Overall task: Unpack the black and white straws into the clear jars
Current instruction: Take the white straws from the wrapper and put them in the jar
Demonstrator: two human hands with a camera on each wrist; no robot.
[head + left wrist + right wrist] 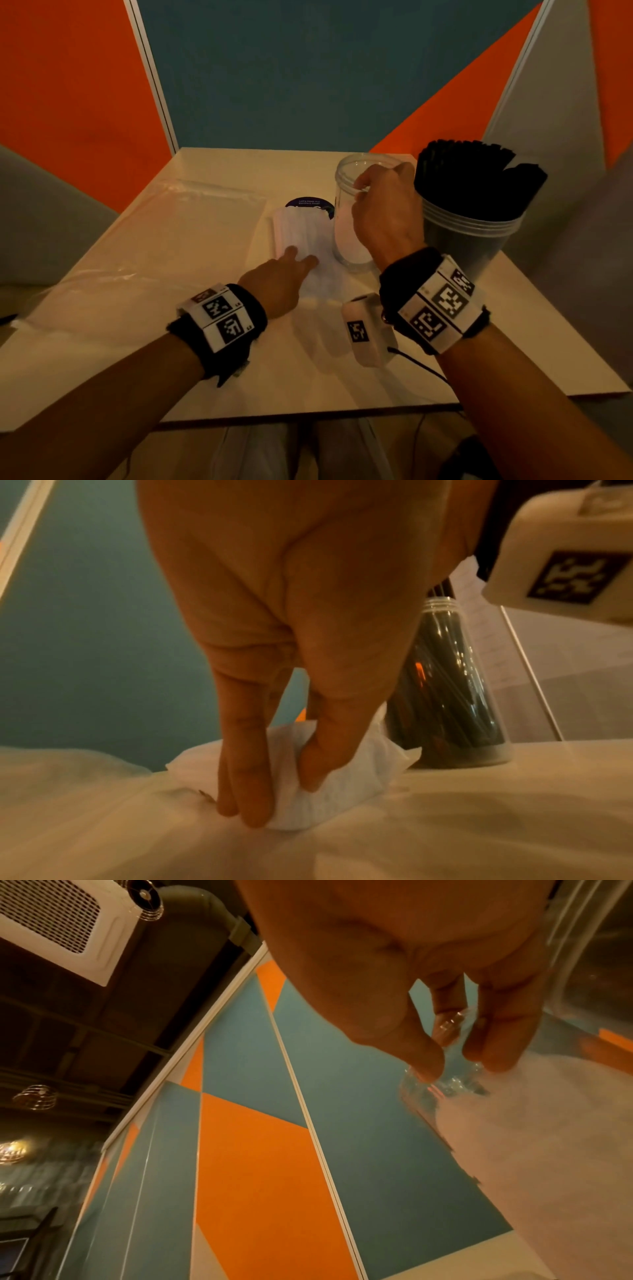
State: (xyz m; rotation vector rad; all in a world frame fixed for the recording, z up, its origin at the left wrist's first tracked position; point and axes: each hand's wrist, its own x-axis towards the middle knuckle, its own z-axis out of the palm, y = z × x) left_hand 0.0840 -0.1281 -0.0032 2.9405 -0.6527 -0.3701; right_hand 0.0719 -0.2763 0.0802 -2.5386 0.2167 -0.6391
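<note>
A bundle of white straws (301, 236) lies on the table's middle. My left hand (294, 263) reaches onto its near end; in the left wrist view the left hand (281, 799) pinches the white straws (346, 785) between thumb and fingers. Just right of the bundle stands a clear jar (346, 185), and my right hand (373, 195) holds its rim. The right wrist view shows the right hand (459, 1066) with fingertips curled over the clear jar's rim (448, 1088). The jar's lower part looks whitish; I cannot tell why. A second jar (469, 236), at the far right, is packed with black straws (476, 174).
A flat clear plastic bag (154, 240) covers the table's left half. A dark round disc (310, 205) lies behind the white straws. The table (308, 377) ends at a near edge by my knees. Orange and teal wall panels close off the back.
</note>
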